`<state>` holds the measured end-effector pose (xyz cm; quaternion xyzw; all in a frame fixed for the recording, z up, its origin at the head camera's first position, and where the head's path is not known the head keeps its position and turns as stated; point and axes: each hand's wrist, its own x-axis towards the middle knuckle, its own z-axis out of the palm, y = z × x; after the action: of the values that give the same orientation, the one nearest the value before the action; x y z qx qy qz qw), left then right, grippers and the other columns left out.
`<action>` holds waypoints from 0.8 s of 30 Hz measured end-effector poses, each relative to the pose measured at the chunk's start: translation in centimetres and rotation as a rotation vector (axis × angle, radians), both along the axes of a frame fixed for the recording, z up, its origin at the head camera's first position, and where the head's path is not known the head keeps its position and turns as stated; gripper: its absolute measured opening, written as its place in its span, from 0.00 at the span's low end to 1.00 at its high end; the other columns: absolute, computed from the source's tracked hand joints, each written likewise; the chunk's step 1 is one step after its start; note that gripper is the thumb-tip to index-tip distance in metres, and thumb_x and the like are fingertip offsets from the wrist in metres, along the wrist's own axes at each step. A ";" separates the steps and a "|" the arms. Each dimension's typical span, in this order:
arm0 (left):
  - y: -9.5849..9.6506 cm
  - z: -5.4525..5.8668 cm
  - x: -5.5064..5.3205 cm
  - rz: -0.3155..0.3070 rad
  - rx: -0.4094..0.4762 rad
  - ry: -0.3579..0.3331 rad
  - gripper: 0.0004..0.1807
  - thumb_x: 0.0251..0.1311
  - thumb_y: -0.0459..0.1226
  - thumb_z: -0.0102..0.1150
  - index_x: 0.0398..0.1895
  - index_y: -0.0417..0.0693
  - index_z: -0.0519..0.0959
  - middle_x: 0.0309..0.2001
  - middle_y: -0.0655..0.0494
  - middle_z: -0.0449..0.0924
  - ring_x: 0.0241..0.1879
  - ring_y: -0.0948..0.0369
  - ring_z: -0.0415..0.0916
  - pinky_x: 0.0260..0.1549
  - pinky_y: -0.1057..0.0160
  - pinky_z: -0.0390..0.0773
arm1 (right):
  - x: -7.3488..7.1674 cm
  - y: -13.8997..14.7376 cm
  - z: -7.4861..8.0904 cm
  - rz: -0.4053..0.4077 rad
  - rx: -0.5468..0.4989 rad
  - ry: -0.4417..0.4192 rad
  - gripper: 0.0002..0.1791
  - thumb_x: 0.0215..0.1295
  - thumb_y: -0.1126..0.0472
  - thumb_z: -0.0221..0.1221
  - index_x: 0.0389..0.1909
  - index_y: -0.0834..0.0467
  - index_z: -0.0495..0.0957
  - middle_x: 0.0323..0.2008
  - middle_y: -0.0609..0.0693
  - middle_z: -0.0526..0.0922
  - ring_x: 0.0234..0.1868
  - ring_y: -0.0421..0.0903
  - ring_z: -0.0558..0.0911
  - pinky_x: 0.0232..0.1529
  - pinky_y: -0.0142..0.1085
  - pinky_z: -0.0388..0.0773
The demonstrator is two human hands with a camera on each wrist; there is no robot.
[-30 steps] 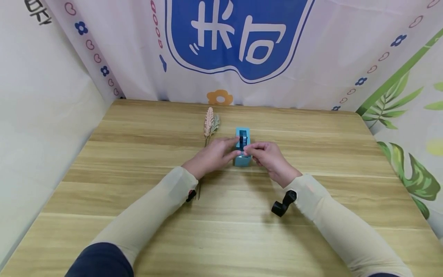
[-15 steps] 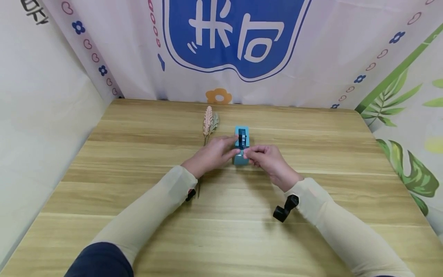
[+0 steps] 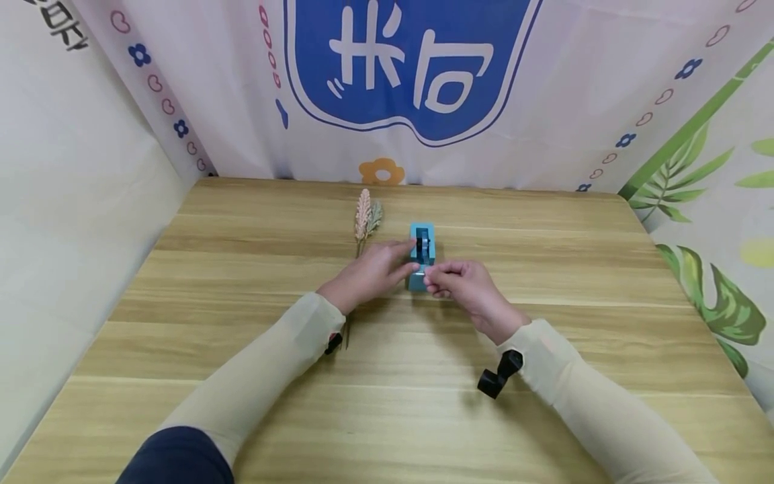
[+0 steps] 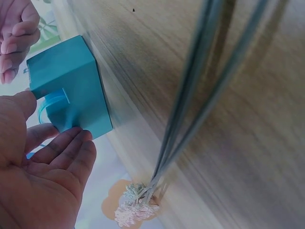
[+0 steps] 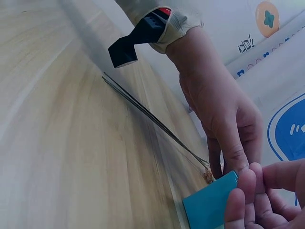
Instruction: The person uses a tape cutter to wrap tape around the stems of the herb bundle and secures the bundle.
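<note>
A teal tape dispenser [image 3: 418, 282] stands on the table, its roll slot facing up. My left hand [image 3: 371, 270] holds it from the left; in the left wrist view the fingertips press the flat side of the dispenser [image 4: 78, 71] and the thumb lies at its upper edge. At the dispenser's near end, my right hand [image 3: 470, 288] pinches thumb and forefinger together at the tape end, which is clear and barely visible. Under my left wrist lie artificial flower stems, with a pink flower head [image 3: 363, 214] and a grey-green one [image 3: 375, 216] beyond the hand.
The wood-grain table [image 3: 387, 417] reaches back to a printed cloth [image 3: 242, 87] hanging behind it. A leaf-patterned sheet [image 3: 713, 282] hangs at the right and a pale one at the left. A black wrist mount [image 3: 500, 375] juts from my right sleeve.
The right hand's pinched fingertips have drawn slightly toward me over the dispenser's near end. The left hand stays in place on the dispenser, and the flowers have not moved.
</note>
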<state>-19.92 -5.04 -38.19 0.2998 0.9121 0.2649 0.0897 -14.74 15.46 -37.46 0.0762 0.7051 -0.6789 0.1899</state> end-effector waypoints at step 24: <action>-0.2 -0.2 0.0 -0.001 0.017 0.014 0.33 0.79 0.49 0.54 0.79 0.44 0.64 0.75 0.44 0.71 0.73 0.49 0.73 0.73 0.52 0.72 | 2.4 -0.5 -1.4 -0.043 -0.073 0.009 0.15 0.76 0.64 0.61 0.53 0.72 0.80 0.33 0.45 0.89 0.36 0.37 0.86 0.46 0.30 0.85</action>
<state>-19.93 -5.20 -38.42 0.3031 0.9102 0.2704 0.0811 -12.35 14.94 -38.85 0.0814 0.6788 -0.7086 0.1746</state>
